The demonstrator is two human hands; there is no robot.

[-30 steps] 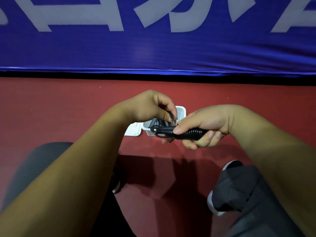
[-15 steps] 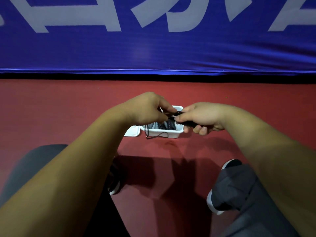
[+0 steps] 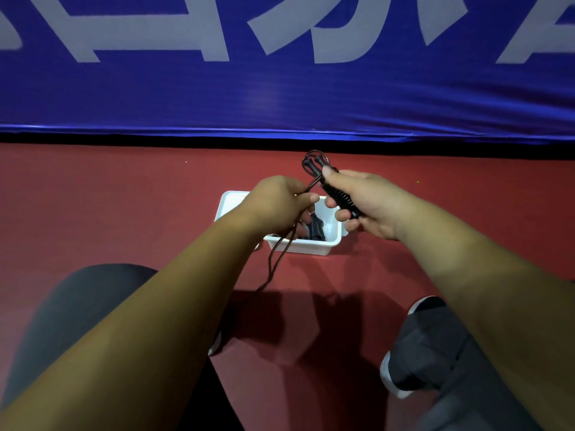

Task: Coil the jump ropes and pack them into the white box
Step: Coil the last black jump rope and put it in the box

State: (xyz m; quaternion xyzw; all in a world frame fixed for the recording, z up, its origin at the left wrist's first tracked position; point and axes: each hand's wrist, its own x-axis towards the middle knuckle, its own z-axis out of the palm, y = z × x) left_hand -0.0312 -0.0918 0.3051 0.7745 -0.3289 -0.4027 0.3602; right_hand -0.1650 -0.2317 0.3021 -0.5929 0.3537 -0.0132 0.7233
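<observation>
My right hand (image 3: 370,203) grips the black ribbed handles (image 3: 339,197) of a jump rope, their tips pointing up and away from me. A thin dark cord (image 3: 277,259) loops out of the handle tips, runs through my left hand (image 3: 277,200), which pinches it, and hangs down in front of the white box (image 3: 311,245). Both hands are above the box, which sits on the red floor. Inside the box lies another black jump rope (image 3: 315,228), partly hidden by my left hand.
A blue banner (image 3: 280,88) with large white letters stands close behind the box. A flat white lid (image 3: 231,202) lies at the box's left, mostly hidden by my left hand. My knees and a shoe (image 3: 401,377) are at the bottom of the view on the red floor (image 3: 124,213).
Both hands have lifted the handles up and away from the box. The handles turned from lying sideways to pointing upward. The cord now hangs in a long loop below my left hand.
</observation>
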